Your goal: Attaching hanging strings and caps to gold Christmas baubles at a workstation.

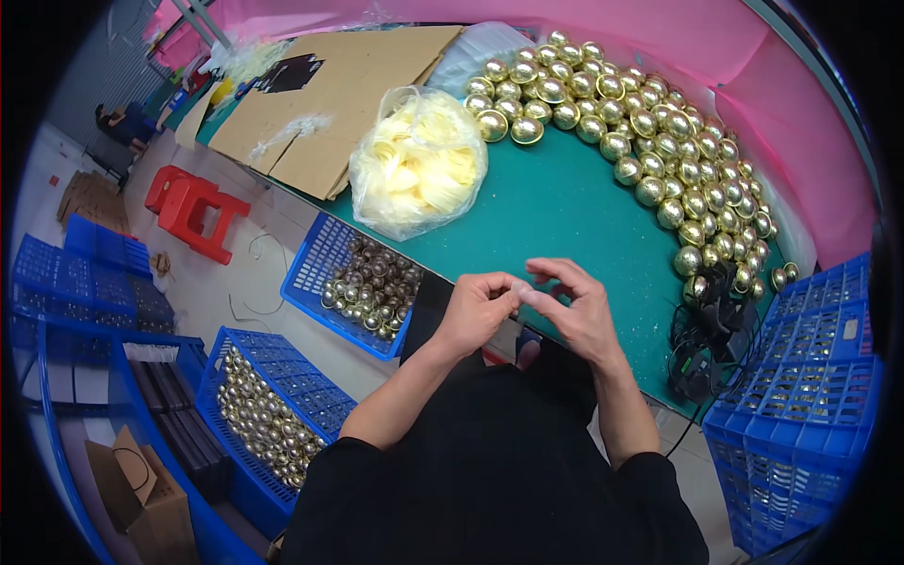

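Gold balls (667,145) on green table (565,207)

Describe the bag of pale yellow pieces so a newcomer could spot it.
Start at the green-topped table. On its left part, between flat brown cardboard and the gold balls, sits a bulging clear plastic bag. Its pale yellow filling shows through, unlike the plain cardboard and shiny balls beside it.

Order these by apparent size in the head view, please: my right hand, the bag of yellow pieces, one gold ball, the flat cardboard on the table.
1. Flat cardboard
2. Bag of yellow pieces
3. Right hand
4. One gold ball
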Action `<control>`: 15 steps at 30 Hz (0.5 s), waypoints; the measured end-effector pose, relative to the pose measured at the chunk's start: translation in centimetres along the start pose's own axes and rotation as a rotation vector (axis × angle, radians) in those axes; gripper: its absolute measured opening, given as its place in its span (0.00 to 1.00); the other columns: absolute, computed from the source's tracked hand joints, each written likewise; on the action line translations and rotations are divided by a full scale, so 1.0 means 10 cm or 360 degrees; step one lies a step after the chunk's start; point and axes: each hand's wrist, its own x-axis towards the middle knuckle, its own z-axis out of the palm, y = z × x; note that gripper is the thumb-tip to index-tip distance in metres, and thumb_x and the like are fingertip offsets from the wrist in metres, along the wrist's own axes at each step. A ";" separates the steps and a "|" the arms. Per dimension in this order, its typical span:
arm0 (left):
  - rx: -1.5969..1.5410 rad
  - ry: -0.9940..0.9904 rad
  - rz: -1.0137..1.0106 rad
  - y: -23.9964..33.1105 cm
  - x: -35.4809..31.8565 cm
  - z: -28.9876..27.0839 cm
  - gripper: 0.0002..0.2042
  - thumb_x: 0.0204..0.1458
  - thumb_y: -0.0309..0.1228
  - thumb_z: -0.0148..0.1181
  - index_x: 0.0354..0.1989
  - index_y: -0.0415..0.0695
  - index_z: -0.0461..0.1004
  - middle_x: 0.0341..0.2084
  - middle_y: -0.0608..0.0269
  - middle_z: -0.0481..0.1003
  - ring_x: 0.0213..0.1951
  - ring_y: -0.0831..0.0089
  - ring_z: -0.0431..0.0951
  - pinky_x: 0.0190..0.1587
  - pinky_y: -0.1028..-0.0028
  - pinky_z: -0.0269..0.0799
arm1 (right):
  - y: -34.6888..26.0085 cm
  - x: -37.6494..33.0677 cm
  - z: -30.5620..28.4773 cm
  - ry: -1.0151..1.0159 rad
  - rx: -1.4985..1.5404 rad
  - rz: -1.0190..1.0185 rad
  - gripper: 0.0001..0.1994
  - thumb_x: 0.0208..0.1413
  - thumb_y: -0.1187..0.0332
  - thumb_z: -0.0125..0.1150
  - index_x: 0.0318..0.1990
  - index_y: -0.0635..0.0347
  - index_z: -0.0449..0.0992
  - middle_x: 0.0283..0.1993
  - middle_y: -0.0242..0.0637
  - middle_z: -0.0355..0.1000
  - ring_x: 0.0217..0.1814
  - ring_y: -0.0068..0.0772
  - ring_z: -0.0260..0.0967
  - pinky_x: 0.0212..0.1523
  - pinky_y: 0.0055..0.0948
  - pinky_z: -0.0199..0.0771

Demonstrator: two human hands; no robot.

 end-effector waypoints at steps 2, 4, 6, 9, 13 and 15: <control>0.0004 -0.0035 0.0041 -0.01 -0.02 0.03 0.07 0.64 0.29 0.65 0.41 0.38 0.83 0.27 0.73 0.78 0.28 0.87 0.71 0.32 0.82 0.66 | 0.00 0.03 0.03 0.0042 -0.0040 -0.0170 0.11 0.59 0.71 0.70 0.47 0.64 0.84 0.44 0.38 0.81 0.44 0.25 0.76 0.46 0.30 0.77; 0.0038 -0.0053 0.0018 0.01 -0.02 0.05 0.06 0.64 0.26 0.63 0.38 0.36 0.83 0.26 0.74 0.77 0.30 0.86 0.72 0.32 0.81 0.66 | 0.10 0.05 0.07 0.0007 0.0085 -0.0220 0.08 0.59 0.72 0.70 0.44 0.65 0.85 0.44 0.38 0.81 0.45 0.27 0.77 0.48 0.30 0.77; 0.0075 -0.0053 0.0012 0.03 -0.03 0.06 0.06 0.64 0.26 0.63 0.40 0.37 0.83 0.26 0.73 0.78 0.29 0.86 0.71 0.32 0.81 0.66 | 0.14 0.05 0.10 0.0053 0.0146 -0.0145 0.07 0.59 0.72 0.69 0.42 0.66 0.85 0.43 0.38 0.81 0.46 0.27 0.77 0.48 0.28 0.77; 0.0243 0.0123 0.0117 0.04 -0.08 0.09 0.05 0.63 0.25 0.64 0.42 0.36 0.83 0.27 0.72 0.78 0.29 0.86 0.71 0.34 0.82 0.67 | 0.19 0.06 0.10 0.0113 0.0187 -0.0059 0.05 0.61 0.73 0.68 0.40 0.66 0.85 0.42 0.38 0.81 0.45 0.25 0.76 0.47 0.26 0.76; 0.0546 0.0461 0.0475 0.18 -0.08 0.09 0.06 0.60 0.22 0.66 0.42 0.34 0.82 0.29 0.71 0.76 0.31 0.85 0.72 0.34 0.81 0.68 | 0.26 0.05 0.09 0.0086 0.0166 0.0107 0.06 0.63 0.71 0.67 0.40 0.66 0.84 0.38 0.34 0.80 0.41 0.19 0.73 0.42 0.24 0.73; 0.0554 0.0430 0.0477 0.19 -0.06 0.08 0.06 0.58 0.21 0.67 0.42 0.35 0.82 0.30 0.69 0.76 0.32 0.84 0.73 0.35 0.81 0.68 | 0.24 0.04 0.10 0.0058 0.0145 0.0112 0.07 0.62 0.71 0.66 0.40 0.67 0.84 0.36 0.36 0.81 0.39 0.22 0.74 0.40 0.25 0.73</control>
